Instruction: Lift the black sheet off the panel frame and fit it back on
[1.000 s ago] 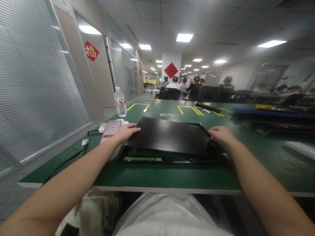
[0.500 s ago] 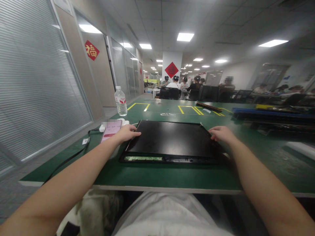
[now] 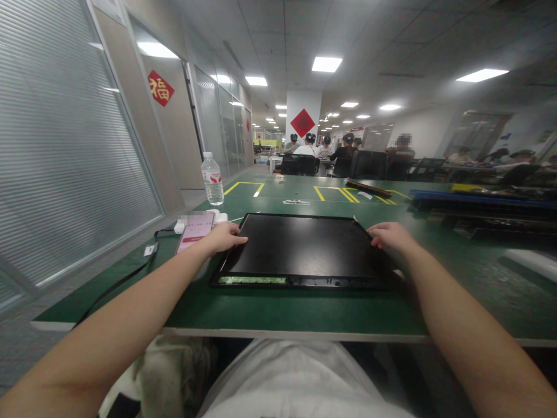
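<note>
A black display panel (image 3: 304, 244) lies flat within a dark frame (image 3: 374, 284) on the green table. Along the near side of the frame a green circuit board strip (image 3: 252, 280) is exposed. My left hand (image 3: 225, 237) grips the panel's left edge, with the thumb on top and the other fingers at the outer side. At the opposite edge, my right hand (image 3: 389, 237) holds the panel between bent fingers and thumb; its fingertips are partly hidden.
On the left of the table (image 3: 296, 313) are a water bottle (image 3: 213, 180), a phone (image 3: 195, 229) and a black cable (image 3: 126, 278). A dark bar (image 3: 368, 188) lies at the back. Long blue and black parts (image 3: 478, 206) are stacked on the right, near a white strip (image 3: 533, 264). Several people sit beyond.
The panel has settled lower and flatter into the frame, its near edge now even along the board strip. Both hands have stayed at its sides, almost unmoved.
</note>
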`<state>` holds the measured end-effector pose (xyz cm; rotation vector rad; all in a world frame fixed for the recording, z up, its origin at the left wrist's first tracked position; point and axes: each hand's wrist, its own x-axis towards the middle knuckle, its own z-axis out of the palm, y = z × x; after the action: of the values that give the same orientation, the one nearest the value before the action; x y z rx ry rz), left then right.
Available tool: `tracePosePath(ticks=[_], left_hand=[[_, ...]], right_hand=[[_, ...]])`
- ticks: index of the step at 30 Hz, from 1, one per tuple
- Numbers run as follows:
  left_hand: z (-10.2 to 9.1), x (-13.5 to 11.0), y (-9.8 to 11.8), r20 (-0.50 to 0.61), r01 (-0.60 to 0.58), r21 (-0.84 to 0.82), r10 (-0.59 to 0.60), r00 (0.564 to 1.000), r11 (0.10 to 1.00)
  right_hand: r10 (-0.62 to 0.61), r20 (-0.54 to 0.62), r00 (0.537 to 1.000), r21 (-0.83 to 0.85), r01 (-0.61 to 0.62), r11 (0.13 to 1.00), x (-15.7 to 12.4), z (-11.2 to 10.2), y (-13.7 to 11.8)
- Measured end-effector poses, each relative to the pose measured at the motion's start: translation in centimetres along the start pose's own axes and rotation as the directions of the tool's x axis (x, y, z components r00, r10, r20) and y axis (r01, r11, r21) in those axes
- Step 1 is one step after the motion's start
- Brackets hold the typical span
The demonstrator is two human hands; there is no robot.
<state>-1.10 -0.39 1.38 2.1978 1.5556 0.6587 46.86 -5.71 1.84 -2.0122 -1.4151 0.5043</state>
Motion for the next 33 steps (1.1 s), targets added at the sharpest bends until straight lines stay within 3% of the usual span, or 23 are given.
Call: tracePosePath(ticks=[8, 20, 33], left_hand=[[-0.13, 0.27, 0.05, 0.005, -0.110, 0.163, 0.111, 0.994, 0.980], [0.05, -0.18, 0.58, -0.004, -0.052, 0.350, 0.057, 0.998, 0.935], [0.12, -0.30, 0.58, -0.021, -0.061, 0.286, 0.070, 0.997, 0.956]], right_hand=[[-0.026, -0.012, 1.000, -0.080, 0.025, 0.996, 0.28, 0.20, 0.40], [0.008, -0.011, 1.000, -0.100, -0.009, 0.995, 0.74, 0.12, 0.77], [-0.079, -0.019, 0.997, -0.238, 0.072, 0.968, -0.08, 0.09, 0.08]])
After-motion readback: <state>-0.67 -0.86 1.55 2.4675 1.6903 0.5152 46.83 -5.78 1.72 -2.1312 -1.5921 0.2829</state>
